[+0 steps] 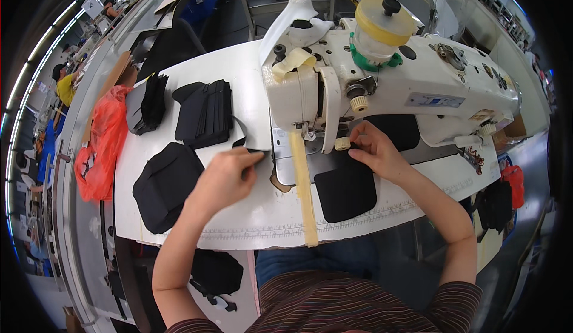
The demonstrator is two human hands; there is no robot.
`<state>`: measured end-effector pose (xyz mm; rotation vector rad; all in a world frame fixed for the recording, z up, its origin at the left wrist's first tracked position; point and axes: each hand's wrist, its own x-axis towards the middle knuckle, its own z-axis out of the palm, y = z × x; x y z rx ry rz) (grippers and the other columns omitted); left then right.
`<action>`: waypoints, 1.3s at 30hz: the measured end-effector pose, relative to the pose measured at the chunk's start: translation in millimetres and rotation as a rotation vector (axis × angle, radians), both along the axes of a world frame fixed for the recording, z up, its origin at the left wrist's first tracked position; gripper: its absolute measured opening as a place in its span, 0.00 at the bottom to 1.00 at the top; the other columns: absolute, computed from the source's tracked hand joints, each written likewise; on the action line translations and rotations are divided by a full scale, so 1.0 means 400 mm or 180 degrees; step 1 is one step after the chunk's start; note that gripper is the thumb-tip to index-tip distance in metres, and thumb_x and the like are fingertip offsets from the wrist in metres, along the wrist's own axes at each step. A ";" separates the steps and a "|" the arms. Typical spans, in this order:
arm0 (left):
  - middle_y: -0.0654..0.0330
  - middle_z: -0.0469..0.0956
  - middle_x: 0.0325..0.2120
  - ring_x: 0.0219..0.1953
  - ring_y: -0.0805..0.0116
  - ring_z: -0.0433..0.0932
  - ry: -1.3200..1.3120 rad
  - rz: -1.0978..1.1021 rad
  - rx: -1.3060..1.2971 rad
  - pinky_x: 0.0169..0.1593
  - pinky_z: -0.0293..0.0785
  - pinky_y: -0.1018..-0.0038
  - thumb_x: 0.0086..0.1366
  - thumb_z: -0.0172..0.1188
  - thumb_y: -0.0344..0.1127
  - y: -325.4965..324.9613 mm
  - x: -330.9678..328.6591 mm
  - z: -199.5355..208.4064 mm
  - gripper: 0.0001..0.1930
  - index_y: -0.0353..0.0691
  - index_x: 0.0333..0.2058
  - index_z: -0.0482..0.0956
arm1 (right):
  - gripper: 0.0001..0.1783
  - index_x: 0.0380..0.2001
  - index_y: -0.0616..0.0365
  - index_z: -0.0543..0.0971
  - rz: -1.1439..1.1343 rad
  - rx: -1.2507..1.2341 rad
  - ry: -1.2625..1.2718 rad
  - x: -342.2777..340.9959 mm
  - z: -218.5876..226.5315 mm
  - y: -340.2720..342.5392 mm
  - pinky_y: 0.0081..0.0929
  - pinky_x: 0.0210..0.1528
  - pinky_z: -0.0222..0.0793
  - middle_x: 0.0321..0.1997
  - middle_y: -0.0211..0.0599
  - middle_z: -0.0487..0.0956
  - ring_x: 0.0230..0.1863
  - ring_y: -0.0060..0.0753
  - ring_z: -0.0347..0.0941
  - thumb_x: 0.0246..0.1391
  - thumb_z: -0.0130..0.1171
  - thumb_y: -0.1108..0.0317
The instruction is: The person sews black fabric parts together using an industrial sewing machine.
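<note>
A white industrial sewing machine (370, 88) stands across the table, with its needle area (309, 133) in front of me. My right hand (379, 154) is beside the presser area, its thumb and fingers pinching the upper edge of a black fabric panel (346, 193) with rounded corners. That panel lies flat on the machine bed and table. Left of the needle, my left hand (224, 178) has its fingers closed on a narrow black fabric strip (240, 133); part of the strip is hidden by the hand. A yellow tape (303, 196) runs from the needle area to the table's front edge.
Stacked black fabric pieces (206, 112) lie on the left, beside another bundle (146, 103) and a black pile (167, 187). An orange-red plastic bag (104, 148) hangs at the left edge. More black fabric (394, 130) sits behind my right hand, under the machine arm.
</note>
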<state>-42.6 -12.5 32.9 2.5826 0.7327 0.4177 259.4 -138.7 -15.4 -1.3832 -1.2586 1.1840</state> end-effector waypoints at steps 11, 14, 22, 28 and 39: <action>0.56 0.81 0.36 0.35 0.73 0.81 -0.0614 -0.0279 -0.2930 0.35 0.74 0.81 0.63 0.65 0.37 -0.047 0.173 -0.117 0.23 0.33 0.54 0.74 | 0.13 0.43 0.53 0.70 -0.0133 0.0088 0.0078 -0.035 -0.003 -0.033 0.22 0.48 0.65 0.43 0.29 0.75 0.47 0.20 0.70 0.56 0.62 0.72; 0.63 0.80 0.28 0.32 0.80 0.80 -0.0450 0.0501 -0.3991 0.27 0.69 0.88 0.66 0.62 0.34 -0.049 0.205 -0.055 0.17 0.35 0.51 0.75 | 0.18 0.44 0.53 0.74 -0.0425 0.2594 -0.3497 -0.060 0.007 -0.037 0.27 0.48 0.69 0.48 0.35 0.76 0.51 0.34 0.73 0.49 0.66 0.70; 0.60 0.79 0.35 0.29 0.71 0.81 -0.0874 0.0969 -0.3780 0.33 0.76 0.75 0.66 0.60 0.27 -0.087 0.183 -0.087 0.16 0.35 0.51 0.72 | 0.11 0.36 0.61 0.78 0.0236 0.3203 -0.3956 -0.070 -0.049 0.000 0.31 0.49 0.77 0.45 0.42 0.80 0.48 0.40 0.78 0.46 0.60 0.73; 0.51 0.78 0.41 0.45 0.53 0.76 -0.0321 0.0623 0.1606 0.47 0.75 0.65 0.55 0.60 0.21 0.025 0.096 -0.156 0.14 0.32 0.43 0.75 | 0.13 0.35 0.66 0.79 0.0428 0.2850 -0.4582 -0.092 -0.038 0.003 0.31 0.49 0.77 0.40 0.43 0.81 0.46 0.38 0.79 0.44 0.59 0.73; 0.58 0.78 0.31 0.34 0.61 0.77 -0.0011 0.0307 0.1666 0.35 0.78 0.70 0.49 0.61 0.21 0.056 0.102 -0.149 0.14 0.33 0.37 0.81 | 0.14 0.36 0.63 0.79 0.0583 0.3132 -0.4174 -0.074 -0.065 0.076 0.26 0.40 0.78 0.32 0.35 0.78 0.38 0.33 0.77 0.42 0.59 0.72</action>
